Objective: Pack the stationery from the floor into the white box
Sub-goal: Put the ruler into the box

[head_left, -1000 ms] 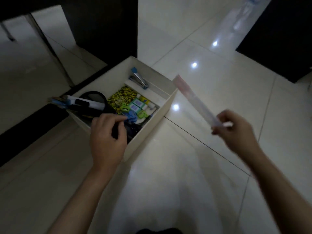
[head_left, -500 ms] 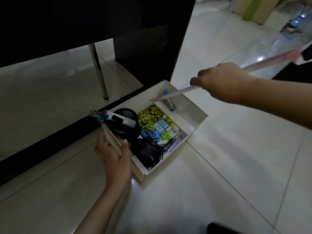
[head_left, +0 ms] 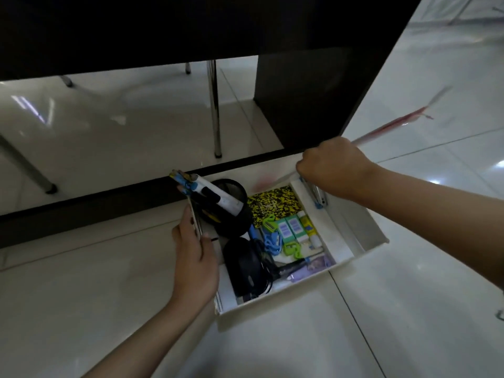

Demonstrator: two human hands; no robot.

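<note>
Having dropped in the last half-second from above the white box (head_left: pixel 362 248) to its far rim, the clear ruler (head_left: pixel 387 129), gripped in the closed right hand (head_left: pixel 331 166), looks about to go in, while the left hand (head_left: pixel 195 257) clasps the near-left wall.

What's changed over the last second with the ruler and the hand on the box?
The right hand carried the clear ruler from out over the floor to above the white box, near the stapler. The left hand left the contents and took hold of the box's side wall. The ruler stays gripped; the packed items look unmoved.
</note>
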